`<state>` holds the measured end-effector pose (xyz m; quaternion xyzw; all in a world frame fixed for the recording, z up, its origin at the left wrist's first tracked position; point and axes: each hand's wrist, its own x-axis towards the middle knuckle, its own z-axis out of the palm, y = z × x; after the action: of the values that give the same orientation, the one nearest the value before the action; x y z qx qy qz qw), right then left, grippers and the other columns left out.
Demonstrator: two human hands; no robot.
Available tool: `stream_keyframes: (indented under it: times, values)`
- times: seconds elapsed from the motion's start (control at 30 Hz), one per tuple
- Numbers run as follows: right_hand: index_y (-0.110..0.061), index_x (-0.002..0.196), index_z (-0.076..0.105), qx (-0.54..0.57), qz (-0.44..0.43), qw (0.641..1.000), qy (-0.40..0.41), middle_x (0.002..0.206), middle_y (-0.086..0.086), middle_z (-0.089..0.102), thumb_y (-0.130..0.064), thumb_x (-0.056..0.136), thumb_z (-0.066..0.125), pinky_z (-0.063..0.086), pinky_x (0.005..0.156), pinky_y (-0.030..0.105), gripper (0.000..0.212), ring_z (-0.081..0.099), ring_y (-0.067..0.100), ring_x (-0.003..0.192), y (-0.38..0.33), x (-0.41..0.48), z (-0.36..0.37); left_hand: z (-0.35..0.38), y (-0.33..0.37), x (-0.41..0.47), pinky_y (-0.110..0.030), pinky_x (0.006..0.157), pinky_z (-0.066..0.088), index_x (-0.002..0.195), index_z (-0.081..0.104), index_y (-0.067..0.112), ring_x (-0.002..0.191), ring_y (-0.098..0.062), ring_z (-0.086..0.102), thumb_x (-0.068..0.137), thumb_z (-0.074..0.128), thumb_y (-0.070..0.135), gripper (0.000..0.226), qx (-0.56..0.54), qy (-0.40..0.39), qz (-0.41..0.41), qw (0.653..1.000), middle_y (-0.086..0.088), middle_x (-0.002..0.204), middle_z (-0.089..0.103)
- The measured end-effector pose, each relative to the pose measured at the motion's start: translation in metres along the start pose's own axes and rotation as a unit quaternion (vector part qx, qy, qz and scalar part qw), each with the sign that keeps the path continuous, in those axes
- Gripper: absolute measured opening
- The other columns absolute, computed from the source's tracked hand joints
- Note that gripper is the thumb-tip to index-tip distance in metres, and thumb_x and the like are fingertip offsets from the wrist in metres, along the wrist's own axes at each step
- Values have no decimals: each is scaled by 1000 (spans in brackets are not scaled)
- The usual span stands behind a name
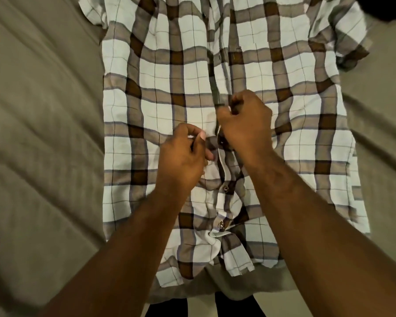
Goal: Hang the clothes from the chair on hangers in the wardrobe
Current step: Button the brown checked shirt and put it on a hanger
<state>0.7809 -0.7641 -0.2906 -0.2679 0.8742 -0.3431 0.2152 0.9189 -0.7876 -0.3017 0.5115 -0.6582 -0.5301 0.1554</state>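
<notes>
On the left, a drab olive-beige sheet (44,133) runs out of view, soft and crossed by long shallow creases. On it lies the shirt (158,76), spread flat with its front up. It is thin woven cloth in a pale check with tan bands, dark brown squares and fine dark lines. Its collar end is cut off at the top edge. The short sleeve (94,10) at the upper left is only partly in view.

The left hand (181,156) has its fingers curled and pinches a fold of the shirt just left of the front opening. What lies under its palm is hidden. Down the middle, two small dark buttons (226,189) sit on the rumpled, puckered placket, and the hem below them is bunched. The right hand (247,126) is clenched around the placket edge just above and beside the left hand, covering the cloth it grips, so whether a button sits in its fingers cannot be told.

Farther right, the other sleeve (350,46) lies crumpled. A dark shape (386,5) fills the top right corner, cut off and too blurred to identify.
</notes>
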Motion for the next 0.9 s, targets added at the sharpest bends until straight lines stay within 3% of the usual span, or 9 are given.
stream_keyframes:
  times: [0.07, 0.17, 0.27, 0.3, 0.4, 0.53, 0.67, 0.8, 0.9]
  values:
    - [-19, 90, 67, 47, 30, 998, 20, 79, -9, 63, -26, 95, 61, 43, 61, 14, 11, 57, 2, 70, 10, 5, -2, -1, 13, 9, -22, 48, 53, 109, 58, 19, 61, -4, 67, 104, 53, 23, 8, -21, 17, -12, 1000, -1, 84, 72]
    - [-23, 93, 63, 123, 57, 990, 22, 76, -9, 66, -27, 97, 64, 44, 56, 20, 5, 62, 6, 66, 22, 3, -4, 0, 34, 26, -10, 62, 51, 109, 59, 23, 79, -4, 67, 101, 59, 24, 9, 52, 63, 102, 991, 8, 96, 68]
    - [-16, 106, 64, 206, 79, 975, 15, 84, 0, 75, -29, 97, 67, 57, 66, 33, 16, 72, 19, 77, 27, -1, -6, 7, 43, 44, -19, 69, 52, 112, 60, 25, 89, -5, 59, 94, 67, 33, 20, 127, 28, 169, 977, 6, 104, 60]
    - [-15, 104, 65, 216, 83, 973, 8, 81, -1, 75, -30, 97, 67, 58, 65, 37, 17, 71, 19, 72, 29, 0, -7, 9, 40, 49, -24, 72, 54, 113, 59, 26, 92, -8, 58, 91, 70, 36, 26, 171, 18, 163, 972, 5, 108, 57]
    - [-11, 103, 66, 264, 108, 958, -14, 71, -1, 70, -28, 97, 68, 53, 56, 30, 19, 62, 11, 60, 32, 4, -9, 5, 29, 53, -37, 76, 59, 113, 57, 26, 91, -16, 61, 85, 74, 21, 33, 208, 36, 114, 971, 1, 108, 58]
    - [-9, 102, 63, 318, 129, 938, -40, 72, 1, 70, -24, 98, 67, 60, 57, 33, 16, 68, 15, 61, 32, 3, -10, -6, 23, 47, -21, 71, 55, 112, 56, 24, 84, -11, 64, 92, 71, 14, 26, 140, 69, 64, 986, 5, 96, 63]
    - [-9, 103, 64, 311, 124, 941, -46, 69, 0, 67, -26, 98, 68, 63, 60, 38, 18, 69, 20, 57, 31, 4, -12, -6, 20, 45, -34, 81, 58, 111, 62, 28, 93, -15, 64, 94, 70, 27, 19, 196, 105, 53, 973, 1, 104, 65]
    - [-19, 97, 69, 321, 116, 937, -70, 76, -3, 71, -28, 96, 69, 60, 60, 32, 9, 70, 18, 63, 29, 0, -16, -1, 27, 50, -23, 66, 44, 111, 65, 27, 92, -13, 62, 94, 65, 48, 27, 226, 131, 18, 965, 1, 107, 65]
    - [-19, 106, 74, 321, 100, 937, -97, 83, 1, 74, -25, 97, 68, 58, 62, 26, 13, 70, 14, 67, 30, -4, -17, 0, 28, 58, -19, 57, 34, 106, 67, 26, 89, -14, 63, 94, 66, 45, 22, 242, 128, 18, 962, 0, 103, 66]
